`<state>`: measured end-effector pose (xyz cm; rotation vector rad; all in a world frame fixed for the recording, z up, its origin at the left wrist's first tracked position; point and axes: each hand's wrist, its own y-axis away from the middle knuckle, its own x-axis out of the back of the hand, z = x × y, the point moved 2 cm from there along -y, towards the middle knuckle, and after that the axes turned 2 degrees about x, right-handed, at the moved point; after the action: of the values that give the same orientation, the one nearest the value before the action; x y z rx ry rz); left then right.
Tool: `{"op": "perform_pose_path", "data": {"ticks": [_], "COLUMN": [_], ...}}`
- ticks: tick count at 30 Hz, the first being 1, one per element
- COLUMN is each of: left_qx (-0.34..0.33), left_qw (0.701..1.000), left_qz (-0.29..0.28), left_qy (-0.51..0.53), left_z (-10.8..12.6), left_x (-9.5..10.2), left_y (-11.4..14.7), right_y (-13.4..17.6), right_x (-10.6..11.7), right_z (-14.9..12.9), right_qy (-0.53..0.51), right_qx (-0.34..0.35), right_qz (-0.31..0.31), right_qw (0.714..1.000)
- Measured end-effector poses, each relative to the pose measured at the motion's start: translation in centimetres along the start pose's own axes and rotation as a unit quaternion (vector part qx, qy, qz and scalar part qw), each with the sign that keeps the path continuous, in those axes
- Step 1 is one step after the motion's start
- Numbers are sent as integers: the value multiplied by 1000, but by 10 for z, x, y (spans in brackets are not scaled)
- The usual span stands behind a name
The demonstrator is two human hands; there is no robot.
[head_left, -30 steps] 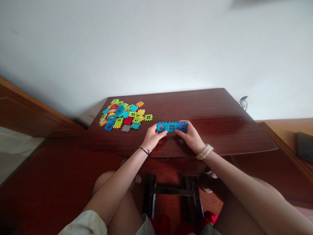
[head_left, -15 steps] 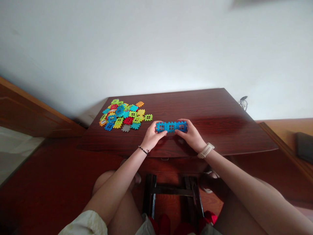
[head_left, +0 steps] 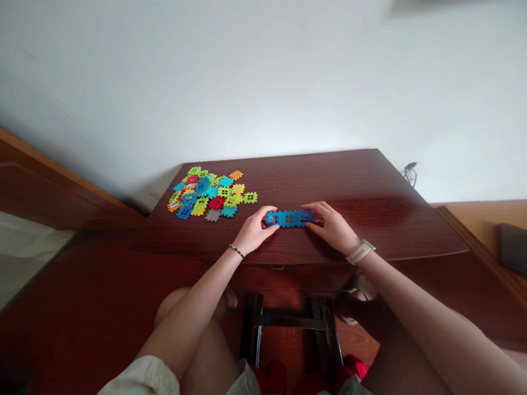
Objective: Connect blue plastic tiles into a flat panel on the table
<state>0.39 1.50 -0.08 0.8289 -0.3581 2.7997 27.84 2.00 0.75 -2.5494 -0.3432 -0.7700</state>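
Strip [head_left: 289,218]: three blue pieces joined in a row, toothed along the edges, each with a four-pane window; held level between both hands near the front edge of the table [head_left: 341,186]; whether touching the tabletop, cannot tell.
Left hand [head_left: 254,229]: grasping the left end of the strip, thumb along the near edge, fingers at the far edge.
Right hand [head_left: 334,227]: grasping the right end the same way, fingertips partly covering the end piece.
Pile [head_left: 208,192]: heaped loose on the left part of the table, overlapping, in green, yellow, red, orange and several blues; some with windows, some solid.
Green piece [head_left: 250,197]: lying flat at the right edge of the pile, nearest to the left hand.
Gray piece [head_left: 213,215]: solid, at the near edge of the pile.
Handle [head_left: 278,267]: small, just below the table's front edge; anything behind it hidden.
Bracelet [head_left: 237,251]: dark, around the left wrist.
Watch [head_left: 360,252]: pale strap, around the right wrist.
Frame [head_left: 288,320]: dark, on the floor between the legs.
Cable [head_left: 410,173]: black, against the wall [head_left: 263,82] beyond the table's right side.
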Motion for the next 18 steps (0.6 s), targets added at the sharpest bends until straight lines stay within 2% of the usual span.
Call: {"op": "perform_pose_path", "data": {"ticks": [4, 7, 18], "left_qx": [-62, -77, -113], "left_qw": [992, 982, 966], "left_qz": [18, 30, 39], "left_qy": [-111, -168, -229], "left_z": [-1, -3, -10], "left_x": [-1, -2, -5], "left_y": [2, 3, 4], "right_y": [2, 3, 7], "right_x": [4, 3, 1], "right_z": [3, 6, 8], "right_qy": [92, 139, 180], "right_qx": [48, 67, 100], "right_qz": [-16, -23, -26], "right_qw": [994, 988, 978]}}
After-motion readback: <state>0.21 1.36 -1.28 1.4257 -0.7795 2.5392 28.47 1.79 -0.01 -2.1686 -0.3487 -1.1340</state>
